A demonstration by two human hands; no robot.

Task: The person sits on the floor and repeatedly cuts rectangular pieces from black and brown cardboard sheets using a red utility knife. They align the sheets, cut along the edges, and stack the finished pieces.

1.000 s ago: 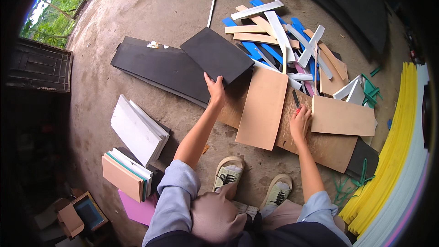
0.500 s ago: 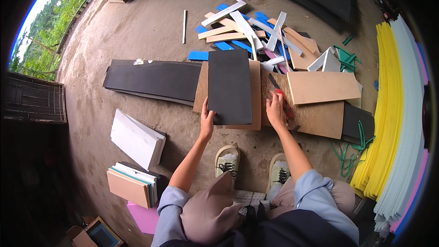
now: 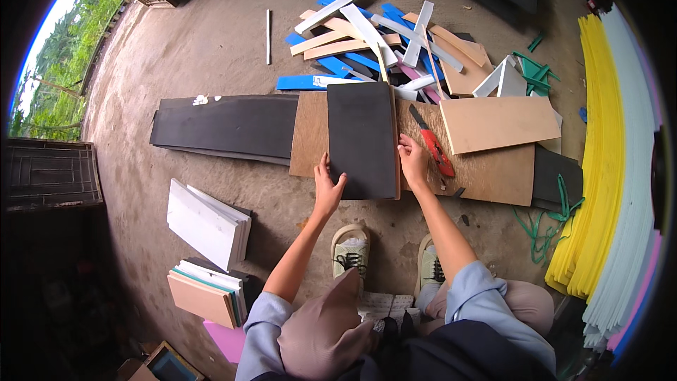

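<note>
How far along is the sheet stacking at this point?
Done: the black sheet lies squarely on a tan sheet. In hand: the left hand and right hand press its edges, aligning them. Left: the red utility knife lies untouched beside it.

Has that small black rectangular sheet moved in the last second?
Yes. The black rectangular sheet came down off the long black panels onto the brown board, now upright.

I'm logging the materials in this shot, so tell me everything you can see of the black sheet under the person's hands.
The black sheet is a flat, matte, upright rectangle, foam-like in look, with clean edges. It lies on a brown board, with a tan sheet's edge showing along its right side. The left hand presses its lower left edge; the right hand rests at its right edge.
</note>
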